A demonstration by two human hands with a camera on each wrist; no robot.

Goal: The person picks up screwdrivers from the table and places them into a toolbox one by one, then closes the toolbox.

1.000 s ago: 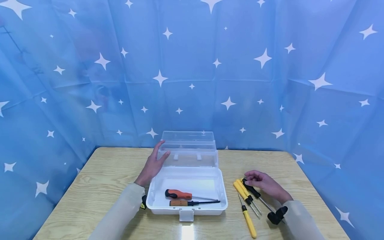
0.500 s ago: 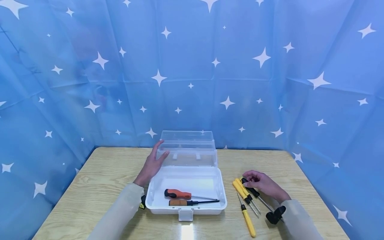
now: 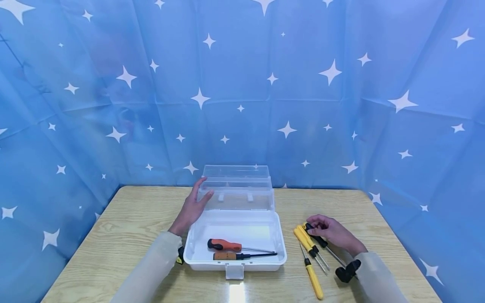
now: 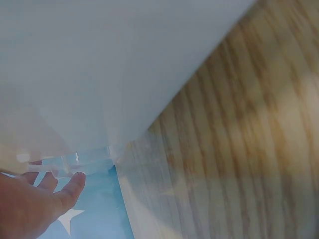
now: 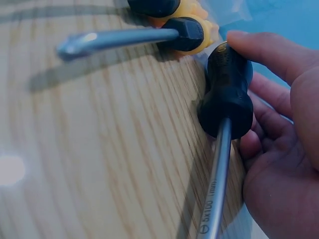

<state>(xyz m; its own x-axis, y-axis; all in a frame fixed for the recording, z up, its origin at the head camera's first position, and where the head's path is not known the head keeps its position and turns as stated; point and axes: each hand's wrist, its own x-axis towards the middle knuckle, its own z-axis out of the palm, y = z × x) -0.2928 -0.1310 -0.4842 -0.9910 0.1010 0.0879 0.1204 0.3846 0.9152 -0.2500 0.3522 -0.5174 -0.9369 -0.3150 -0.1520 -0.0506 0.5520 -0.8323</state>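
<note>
My left hand (image 3: 190,210) holds the left edge of the raised clear lid (image 3: 242,201) of a white toolbox (image 3: 281,235), with the thumb on its near side. Inside the box lie an orange-and-black screwdriver (image 3: 229,245) and one with a brown handle (image 3: 226,256). To the right of the box, my right hand (image 3: 335,233) pinches the handle of a black screwdriver (image 5: 227,94) at the table. Its steel shaft points back toward the wrist. Beside it lie yellow-handled screwdrivers (image 3: 303,235), and a separate yellow screwdriver (image 3: 314,281) lies nearer the front.
The wooden table (image 3: 151,210) carries everything. A black and yellow object (image 3: 180,256) sits against the box's left side, partly hidden by the sleeve. The box's latch (image 3: 235,271) hangs down in front. A blue star-patterned curtain (image 3: 242,126) stands behind.
The head view has shifted very slightly. Both hands, the box and the screwdrivers stay where they were.
</note>
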